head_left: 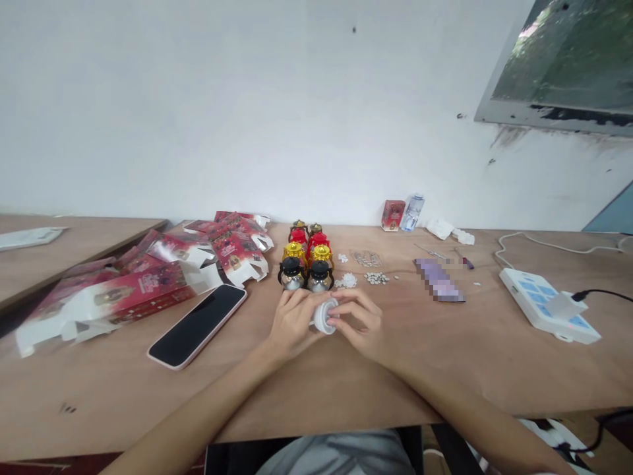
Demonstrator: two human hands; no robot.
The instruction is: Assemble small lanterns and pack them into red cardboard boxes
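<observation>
Both hands meet over the table's front middle around a small round white piece (325, 316), ridged like a cap or lantern base. My left hand (295, 320) is closed round it from the left, its fingers hiding part of it. With bent fingertips, my right hand (359, 320) grips its near face from the right. Just beyond the hands stand small lanterns in two columns: black ones (321, 275) in front, then gold (321, 253), red (317, 240) and dark ones behind. To their right lie a pile of button cells (376, 278) and small white pieces (346, 281).
Flattened red-and-white boxes (148, 284) heap at the left beside a phone (198, 326). Small metal parts (366, 258) lie right of the lanterns, with a purple packet (439, 280) farther right. A power strip (548, 305) with cables sits at right. A bottle (412, 212) leans by the wall.
</observation>
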